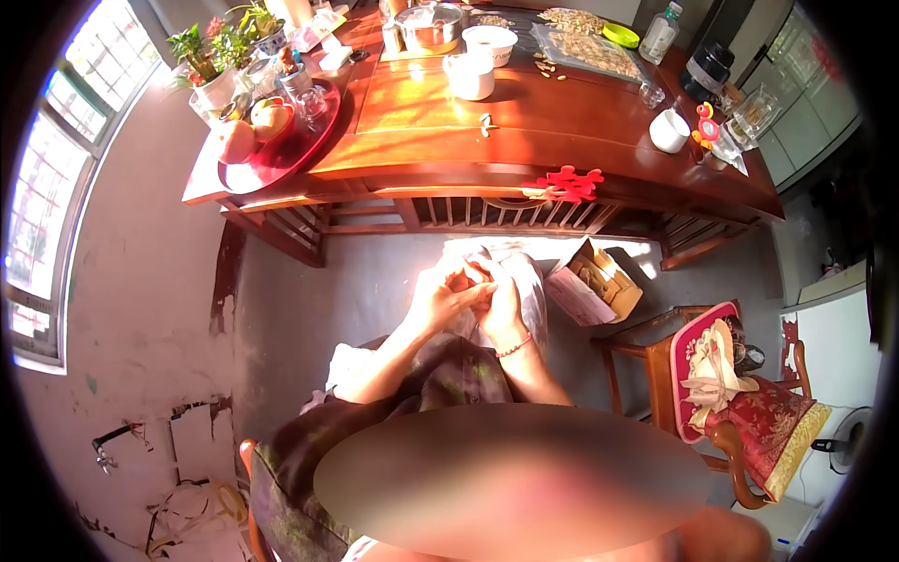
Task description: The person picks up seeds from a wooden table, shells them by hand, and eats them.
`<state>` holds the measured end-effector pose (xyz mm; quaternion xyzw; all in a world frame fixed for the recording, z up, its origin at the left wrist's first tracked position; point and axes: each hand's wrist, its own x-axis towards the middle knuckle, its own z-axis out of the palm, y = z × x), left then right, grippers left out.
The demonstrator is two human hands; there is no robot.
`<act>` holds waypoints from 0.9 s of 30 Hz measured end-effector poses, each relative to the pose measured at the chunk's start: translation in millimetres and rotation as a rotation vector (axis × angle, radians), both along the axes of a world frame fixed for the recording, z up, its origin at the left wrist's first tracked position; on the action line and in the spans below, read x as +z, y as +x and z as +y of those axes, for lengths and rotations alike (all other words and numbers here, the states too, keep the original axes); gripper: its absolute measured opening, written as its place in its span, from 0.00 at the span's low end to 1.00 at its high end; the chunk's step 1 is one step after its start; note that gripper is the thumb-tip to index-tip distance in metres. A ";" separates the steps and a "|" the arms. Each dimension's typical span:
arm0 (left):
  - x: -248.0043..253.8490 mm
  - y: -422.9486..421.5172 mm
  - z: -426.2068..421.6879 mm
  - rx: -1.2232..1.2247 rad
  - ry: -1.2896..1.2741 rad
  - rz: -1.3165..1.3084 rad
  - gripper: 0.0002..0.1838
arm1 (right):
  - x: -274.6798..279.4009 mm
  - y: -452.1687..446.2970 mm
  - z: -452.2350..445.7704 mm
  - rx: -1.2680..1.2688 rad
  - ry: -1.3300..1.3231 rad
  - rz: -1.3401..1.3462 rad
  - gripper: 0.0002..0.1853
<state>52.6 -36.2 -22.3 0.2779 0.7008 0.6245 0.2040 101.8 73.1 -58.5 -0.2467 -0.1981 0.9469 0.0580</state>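
Both hands meet above my lap, in front of the wooden table (412, 131). My left hand (438, 298) is on the left side of the view, its fingers closed and pressed against the other hand. My right hand (501, 298), with a beaded bracelet (514, 345) at the wrist, has its fingers curled in toward the left. Whatever lies between the fingertips is too small to make out. A white mug (469, 77) and a few small bits (486, 125) stand on the table beyond the hands.
An open cardboard box (597, 283) sits on the floor to the right, beside a wooden chair (663, 379) with a red cushion. On the table are a red tray (323, 140) with fruit, a white cup (670, 131), a bottle (661, 35) and a bag of nuts (590, 51).
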 end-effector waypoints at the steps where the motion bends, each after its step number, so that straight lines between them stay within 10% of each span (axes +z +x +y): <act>1: -0.1 -1.2 -0.2 -0.012 -0.039 0.016 0.02 | 5.9 0.5 -0.5 -0.006 -0.018 0.003 0.09; 17: 8.1 -18.2 -8.8 0.018 0.145 -0.248 0.08 | 24.1 23.3 -1.9 0.013 0.293 0.188 0.09; 27: 14.2 -25.2 -12.8 -0.014 0.074 -0.310 0.09 | 6.5 18.6 7.1 0.199 -0.188 0.262 0.07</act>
